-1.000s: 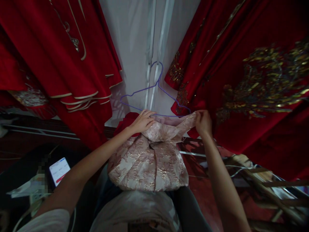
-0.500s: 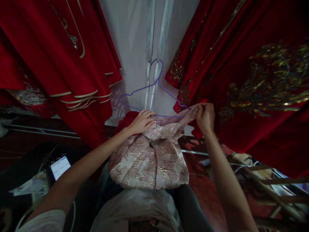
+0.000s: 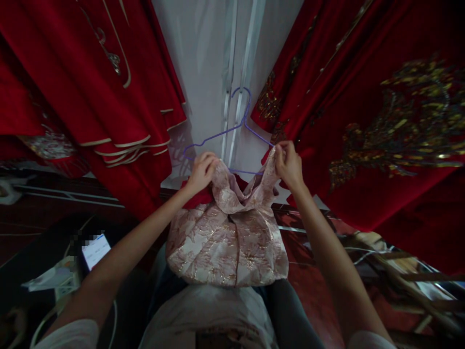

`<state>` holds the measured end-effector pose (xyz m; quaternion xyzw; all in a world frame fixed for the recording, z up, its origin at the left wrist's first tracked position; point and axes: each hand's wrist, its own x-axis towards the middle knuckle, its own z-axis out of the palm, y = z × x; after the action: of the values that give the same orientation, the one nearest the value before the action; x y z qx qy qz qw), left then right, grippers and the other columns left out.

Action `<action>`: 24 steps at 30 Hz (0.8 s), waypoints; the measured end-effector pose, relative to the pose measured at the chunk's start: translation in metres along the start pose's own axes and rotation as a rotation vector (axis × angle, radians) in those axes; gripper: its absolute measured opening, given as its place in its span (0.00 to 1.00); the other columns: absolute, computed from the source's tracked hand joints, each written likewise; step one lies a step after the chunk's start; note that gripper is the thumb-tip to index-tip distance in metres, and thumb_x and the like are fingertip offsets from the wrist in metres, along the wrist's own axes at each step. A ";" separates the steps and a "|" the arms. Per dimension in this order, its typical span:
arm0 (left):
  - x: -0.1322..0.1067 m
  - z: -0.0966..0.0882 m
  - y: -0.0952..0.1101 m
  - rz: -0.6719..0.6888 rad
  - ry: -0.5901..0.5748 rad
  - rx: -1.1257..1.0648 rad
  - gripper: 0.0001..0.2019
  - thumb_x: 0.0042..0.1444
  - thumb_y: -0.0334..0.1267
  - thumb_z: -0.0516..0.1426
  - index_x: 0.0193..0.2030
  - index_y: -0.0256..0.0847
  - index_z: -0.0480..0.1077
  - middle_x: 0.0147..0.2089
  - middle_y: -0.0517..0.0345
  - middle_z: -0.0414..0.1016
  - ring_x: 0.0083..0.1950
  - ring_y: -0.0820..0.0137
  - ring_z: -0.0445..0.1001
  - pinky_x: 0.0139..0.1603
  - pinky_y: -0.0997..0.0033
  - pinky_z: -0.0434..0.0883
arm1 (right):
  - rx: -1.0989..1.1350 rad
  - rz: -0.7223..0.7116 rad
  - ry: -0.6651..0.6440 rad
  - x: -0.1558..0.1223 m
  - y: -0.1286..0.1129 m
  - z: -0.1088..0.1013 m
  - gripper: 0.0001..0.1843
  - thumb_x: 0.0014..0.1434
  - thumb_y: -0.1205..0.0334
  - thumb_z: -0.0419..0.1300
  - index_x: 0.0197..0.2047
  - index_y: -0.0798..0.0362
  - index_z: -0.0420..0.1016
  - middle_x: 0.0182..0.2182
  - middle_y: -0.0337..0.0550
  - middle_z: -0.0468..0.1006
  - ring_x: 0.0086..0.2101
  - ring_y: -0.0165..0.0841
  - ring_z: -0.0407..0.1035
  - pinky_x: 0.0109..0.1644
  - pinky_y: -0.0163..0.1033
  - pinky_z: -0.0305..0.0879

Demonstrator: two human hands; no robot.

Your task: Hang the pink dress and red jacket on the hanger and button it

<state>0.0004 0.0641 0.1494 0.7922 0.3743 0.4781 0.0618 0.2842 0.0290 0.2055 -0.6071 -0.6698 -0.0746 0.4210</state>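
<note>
A pale pink brocade dress (image 3: 225, 242) with gold-toned pattern lies over my lap, its neckline raised toward the wall. My left hand (image 3: 203, 170) pinches the left shoulder of the dress. At the other shoulder, my right hand (image 3: 288, 165) grips the fabric close to the arm of a purple hanger (image 3: 223, 133). The hanger's right end goes into the dress at that shoulder. Its left end sticks out bare above my left hand, and its hook points up against the wall. Part of the lower bar is hidden behind the cloth.
Red garments with white piping (image 3: 119, 111) hang on the left, and red ones with gold sequins (image 3: 410, 131) on the right. A lit phone (image 3: 96, 251) lies beside a power strip (image 3: 67, 286) at left. A wooden frame (image 3: 403, 286) stands at lower right.
My right hand has moved left and slightly up with its shoulder of the dress. My left hand has shifted left and lifted the other shoulder, so the neckline now gapes in a V.
</note>
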 end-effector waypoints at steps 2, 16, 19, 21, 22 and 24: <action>-0.003 -0.018 -0.028 -0.139 0.188 0.182 0.16 0.65 0.44 0.44 0.40 0.40 0.70 0.46 0.50 0.72 0.52 0.63 0.68 0.55 0.60 0.62 | 0.005 0.004 0.001 0.002 0.001 -0.005 0.20 0.66 0.49 0.42 0.50 0.51 0.65 0.39 0.48 0.76 0.37 0.38 0.71 0.41 0.39 0.62; -0.019 -0.046 -0.104 -0.325 0.303 0.321 0.18 0.65 0.45 0.44 0.40 0.38 0.72 0.42 0.50 0.73 0.46 0.64 0.72 0.50 0.66 0.65 | 0.035 -0.027 0.007 0.008 0.007 -0.012 0.21 0.65 0.45 0.45 0.49 0.51 0.67 0.37 0.45 0.76 0.35 0.37 0.71 0.42 0.39 0.62; 0.003 -0.041 -0.093 -0.253 0.291 0.222 0.19 0.64 0.46 0.45 0.37 0.38 0.73 0.39 0.52 0.74 0.43 0.67 0.71 0.47 0.69 0.66 | 0.084 -0.058 0.028 0.009 0.011 -0.011 0.21 0.64 0.44 0.47 0.47 0.51 0.67 0.33 0.44 0.76 0.32 0.35 0.70 0.38 0.39 0.63; 0.022 -0.035 -0.079 -0.186 0.266 0.127 0.18 0.63 0.46 0.47 0.35 0.38 0.73 0.37 0.53 0.74 0.42 0.68 0.71 0.46 0.71 0.67 | 0.128 -0.076 0.032 0.010 0.014 -0.009 0.20 0.63 0.43 0.49 0.45 0.50 0.68 0.31 0.42 0.75 0.29 0.34 0.69 0.35 0.38 0.62; 0.032 -0.032 -0.072 -0.150 0.238 0.085 0.18 0.63 0.47 0.48 0.34 0.38 0.74 0.36 0.53 0.74 0.41 0.68 0.71 0.45 0.71 0.67 | 0.147 -0.084 0.034 0.010 0.015 -0.008 0.20 0.63 0.43 0.49 0.45 0.50 0.68 0.30 0.41 0.74 0.28 0.33 0.68 0.34 0.37 0.62; 0.049 -0.026 -0.061 -0.096 0.165 0.022 0.18 0.61 0.48 0.50 0.33 0.38 0.74 0.35 0.54 0.74 0.40 0.68 0.71 0.44 0.71 0.67 | 0.172 -0.096 0.034 0.010 0.016 -0.007 0.19 0.63 0.44 0.49 0.44 0.50 0.68 0.29 0.40 0.73 0.27 0.32 0.67 0.33 0.37 0.61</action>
<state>-0.0403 0.1329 0.1704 0.7318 0.4208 0.5342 0.0450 0.3028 0.0362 0.2097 -0.5348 -0.6948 -0.0472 0.4787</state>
